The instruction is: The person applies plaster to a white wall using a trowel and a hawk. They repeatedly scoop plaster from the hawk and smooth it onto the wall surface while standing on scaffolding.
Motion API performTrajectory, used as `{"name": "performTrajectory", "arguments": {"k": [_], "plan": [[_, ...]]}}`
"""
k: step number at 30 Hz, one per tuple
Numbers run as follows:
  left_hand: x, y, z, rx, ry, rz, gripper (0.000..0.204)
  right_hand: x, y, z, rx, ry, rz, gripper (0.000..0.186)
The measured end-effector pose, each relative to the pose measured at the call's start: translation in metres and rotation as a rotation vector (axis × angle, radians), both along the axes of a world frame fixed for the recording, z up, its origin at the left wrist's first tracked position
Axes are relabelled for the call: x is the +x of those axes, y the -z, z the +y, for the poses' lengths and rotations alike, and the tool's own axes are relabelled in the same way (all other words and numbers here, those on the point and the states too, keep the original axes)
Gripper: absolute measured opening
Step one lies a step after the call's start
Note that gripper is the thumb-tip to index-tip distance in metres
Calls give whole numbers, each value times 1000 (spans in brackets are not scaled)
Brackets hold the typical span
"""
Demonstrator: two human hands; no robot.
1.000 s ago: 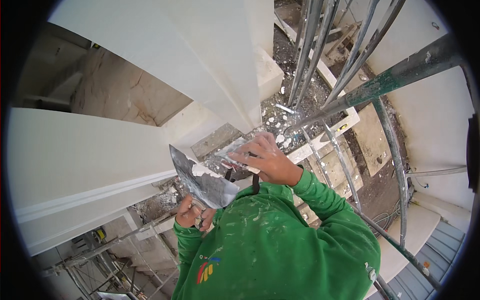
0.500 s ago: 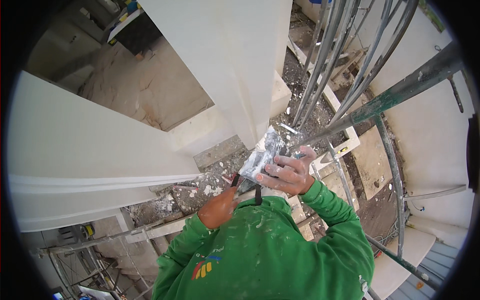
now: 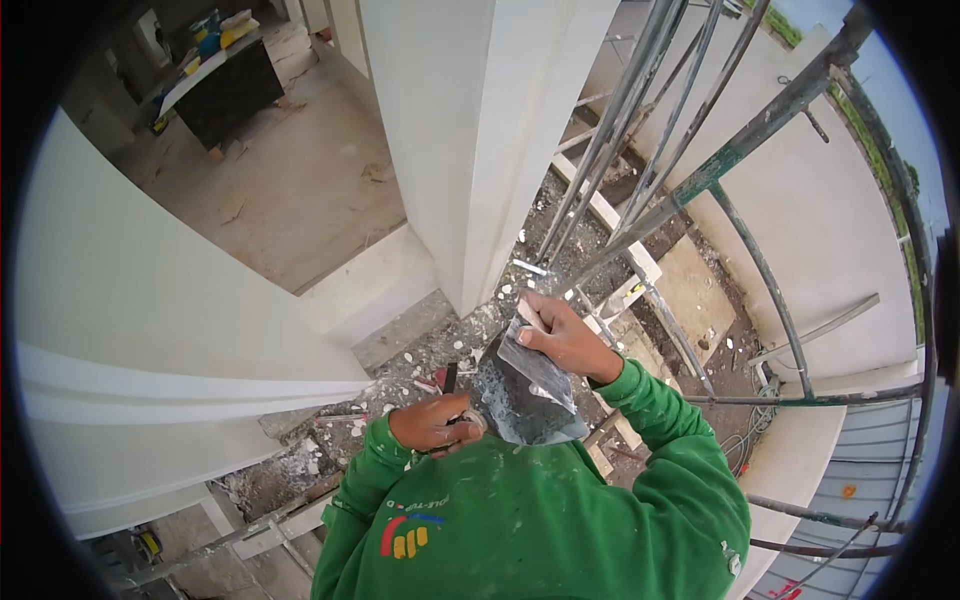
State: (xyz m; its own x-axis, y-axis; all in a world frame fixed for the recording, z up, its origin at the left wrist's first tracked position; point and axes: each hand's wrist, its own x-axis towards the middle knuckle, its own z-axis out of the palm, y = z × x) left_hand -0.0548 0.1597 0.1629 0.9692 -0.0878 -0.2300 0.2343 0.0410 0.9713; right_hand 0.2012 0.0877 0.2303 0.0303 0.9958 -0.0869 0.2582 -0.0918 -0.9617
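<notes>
Just in front of my chest, my right hand (image 3: 568, 345) is closed on a flat metal putty blade (image 3: 538, 372), with the thumb pressed on its face and a pale handle edge showing at the fingers. Close under it lies a wider grey trowel (image 3: 500, 412), smeared with wet-looking plaster. My left hand (image 3: 432, 422) is curled around a pale grip at this trowel's left side. The two blades overlap; whether they touch I cannot tell. Plaster specks cover my green sleeves.
A white pillar (image 3: 455, 150) rises ahead, beside a curved white wall (image 3: 190, 260) on the left. Metal scaffold poles (image 3: 640, 120) stand at the right, with a thick green-stained tube (image 3: 720, 170) crossing. Rubble and plaster flakes cover the ground (image 3: 420, 350) below. A dark-sided table (image 3: 225, 95) stands far left.
My right hand has gone from spread fingers against the plaster-smeared blade to a closed grip on the putty blade. Both hands have shifted slightly, and the head view has swung toward the right.
</notes>
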Motion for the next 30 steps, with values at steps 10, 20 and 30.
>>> {"name": "performTrajectory", "arguments": {"k": [10, 20, 30], "plan": [[-93, 32, 1, -207, -64, -227, 31, -85, 20, -33, -312, 222, 963, 48], [-108, 22, 10, -218, -117, -268, 28, -154, -15, -33, -260, 253, 480, 64], [-116, 12, 8, -489, -252, -312, 41, -112, 23, -25, 190, 561, 343, 32]]}}
